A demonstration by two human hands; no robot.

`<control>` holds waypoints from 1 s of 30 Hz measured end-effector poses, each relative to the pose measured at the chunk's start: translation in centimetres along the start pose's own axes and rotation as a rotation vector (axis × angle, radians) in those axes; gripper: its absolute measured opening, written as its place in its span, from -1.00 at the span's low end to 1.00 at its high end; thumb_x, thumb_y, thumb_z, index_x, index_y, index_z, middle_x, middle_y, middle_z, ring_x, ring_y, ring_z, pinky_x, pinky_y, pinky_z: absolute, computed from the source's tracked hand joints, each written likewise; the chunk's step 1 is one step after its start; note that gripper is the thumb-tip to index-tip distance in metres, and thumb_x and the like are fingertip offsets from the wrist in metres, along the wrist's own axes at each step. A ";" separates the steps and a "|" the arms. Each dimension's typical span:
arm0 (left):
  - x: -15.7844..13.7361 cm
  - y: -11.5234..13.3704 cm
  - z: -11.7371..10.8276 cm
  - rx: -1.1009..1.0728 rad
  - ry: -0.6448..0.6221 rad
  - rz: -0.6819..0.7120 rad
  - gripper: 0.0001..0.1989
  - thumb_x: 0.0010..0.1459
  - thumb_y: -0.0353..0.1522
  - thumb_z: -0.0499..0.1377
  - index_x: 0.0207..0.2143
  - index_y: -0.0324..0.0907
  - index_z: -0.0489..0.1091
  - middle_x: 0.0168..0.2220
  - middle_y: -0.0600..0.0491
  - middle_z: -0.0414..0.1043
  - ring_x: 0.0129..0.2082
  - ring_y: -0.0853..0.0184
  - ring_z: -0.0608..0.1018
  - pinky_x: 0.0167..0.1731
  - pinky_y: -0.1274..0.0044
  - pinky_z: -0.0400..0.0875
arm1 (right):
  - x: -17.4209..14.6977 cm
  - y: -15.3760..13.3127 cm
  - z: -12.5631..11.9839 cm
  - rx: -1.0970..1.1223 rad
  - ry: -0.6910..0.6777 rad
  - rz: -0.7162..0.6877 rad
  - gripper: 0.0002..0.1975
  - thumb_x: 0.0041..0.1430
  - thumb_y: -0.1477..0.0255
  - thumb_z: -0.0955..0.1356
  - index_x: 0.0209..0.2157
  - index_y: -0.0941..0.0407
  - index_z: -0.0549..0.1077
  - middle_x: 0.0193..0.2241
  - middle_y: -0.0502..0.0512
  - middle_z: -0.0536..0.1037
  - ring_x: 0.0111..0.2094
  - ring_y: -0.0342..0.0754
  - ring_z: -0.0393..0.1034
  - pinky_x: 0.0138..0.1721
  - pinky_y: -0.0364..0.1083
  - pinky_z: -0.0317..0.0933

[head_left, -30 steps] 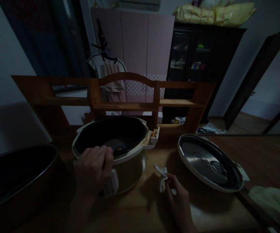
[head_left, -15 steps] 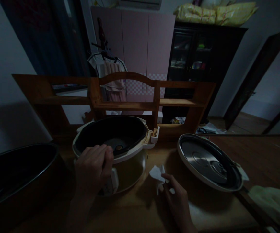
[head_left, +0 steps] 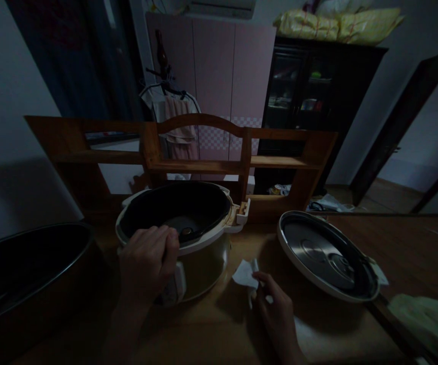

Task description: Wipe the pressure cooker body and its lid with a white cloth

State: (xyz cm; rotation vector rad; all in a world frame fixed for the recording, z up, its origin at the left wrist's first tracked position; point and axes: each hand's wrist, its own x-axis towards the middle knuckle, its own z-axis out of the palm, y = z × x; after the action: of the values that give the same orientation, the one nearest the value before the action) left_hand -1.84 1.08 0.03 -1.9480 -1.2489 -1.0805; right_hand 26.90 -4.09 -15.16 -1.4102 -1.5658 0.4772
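Observation:
My left hand point(head_left: 146, 266) is closed over the near rim of a rice cooker point(head_left: 207, 268), a pale-rimmed round body on the wooden table. Its dark inside shows a small round button at the bottom, and a white hinge piece juts from its right side. Beside the cooker, my right hand point(head_left: 276, 309) pinches a crumpled white tissue point(head_left: 245, 274) just above the tabletop. To the right lies the cooker's round lid point(head_left: 310, 251), metal inner side up. A large dark pot point(head_left: 32, 289) stands at the left, partly cut off by the frame.
A low wooden shelf point(head_left: 199, 166) runs along the table's back edge. Pale green cloth point(head_left: 428, 322) lies at the lower right. Beyond are a pink wardrobe point(head_left: 213, 71), a black cabinet point(head_left: 348, 86) and clothes point(head_left: 179, 119) on a stand.
Both hands keep almost the same places and grips. The tissue has shifted very slightly; the whole view has moved a little.

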 end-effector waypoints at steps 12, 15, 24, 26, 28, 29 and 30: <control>-0.2 -0.1 0.2 -0.011 0.021 0.011 -0.81 0.28 -0.44 0.03 -0.42 -0.17 0.32 -0.42 0.02 0.43 -0.41 0.28 0.42 -0.33 0.36 0.23 | 0.0 -0.3 0.1 0.035 -0.006 -0.015 -0.77 0.35 0.33 0.26 -0.03 0.02 0.44 -0.25 0.02 0.60 -0.32 -0.09 0.52 -0.30 -0.20 0.31; -0.3 -0.2 0.2 -0.013 0.010 0.004 -0.82 0.28 -0.44 0.03 -0.40 -0.17 0.34 -0.42 0.02 0.44 -0.39 0.27 0.43 -0.31 0.35 0.24 | 0.1 -0.4 0.0 0.047 0.001 -0.016 -0.77 0.37 0.31 0.24 -0.05 0.03 0.46 -0.26 0.04 0.61 -0.31 -0.06 0.54 -0.30 -0.19 0.32; -0.2 -0.2 0.2 -0.001 0.015 0.013 -0.81 0.28 -0.43 0.02 -0.40 -0.17 0.34 -0.43 0.02 0.44 -0.40 0.26 0.44 -0.32 0.35 0.24 | 0.1 -1.0 -0.1 0.062 0.029 -0.024 -0.77 0.38 0.28 0.24 -0.10 0.04 0.49 -0.27 0.05 0.62 -0.29 -0.07 0.55 -0.30 -0.22 0.33; -0.3 -0.2 0.3 -0.007 0.024 0.020 -0.82 0.27 -0.44 0.03 -0.40 -0.17 0.34 -0.42 0.02 0.44 -0.39 0.26 0.44 -0.32 0.35 0.24 | 0.1 -1.0 -0.1 0.069 0.020 -0.022 -0.77 0.38 0.28 0.24 -0.10 0.04 0.48 -0.29 0.04 0.61 -0.31 -0.08 0.55 -0.30 -0.23 0.33; -0.3 -0.2 0.3 -0.010 0.029 0.020 -0.84 0.27 -0.44 0.04 -0.39 -0.16 0.34 -0.42 0.03 0.44 -0.39 0.26 0.43 -0.31 0.36 0.24 | 0.1 -1.0 -0.2 0.071 0.011 -0.023 -0.78 0.38 0.29 0.24 -0.09 0.03 0.47 -0.30 0.03 0.60 -0.33 -0.09 0.54 -0.30 -0.23 0.33; -0.3 -0.2 0.3 -0.010 0.030 0.016 -0.85 0.27 -0.44 0.04 -0.38 -0.16 0.34 -0.42 0.03 0.44 -0.39 0.27 0.43 -0.31 0.36 0.24 | 0.1 -1.0 -0.2 0.067 0.011 -0.029 -0.78 0.38 0.29 0.24 -0.09 0.03 0.47 -0.29 0.02 0.60 -0.33 -0.10 0.53 -0.30 -0.23 0.33; -0.3 -0.2 0.3 -0.008 0.026 0.013 -0.85 0.27 -0.44 0.04 -0.38 -0.16 0.33 -0.42 0.04 0.43 -0.39 0.27 0.42 -0.31 0.36 0.23 | 0.1 -1.0 -0.2 0.062 0.016 -0.039 -0.78 0.38 0.29 0.25 -0.09 0.03 0.47 -0.28 0.02 0.60 -0.32 -0.10 0.53 -0.29 -0.23 0.32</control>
State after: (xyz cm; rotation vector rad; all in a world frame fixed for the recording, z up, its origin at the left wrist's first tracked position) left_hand -2.00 1.25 -0.41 -1.9396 -1.2187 -1.1020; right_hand 26.55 -4.32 -14.25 -1.3316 -1.5499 0.4854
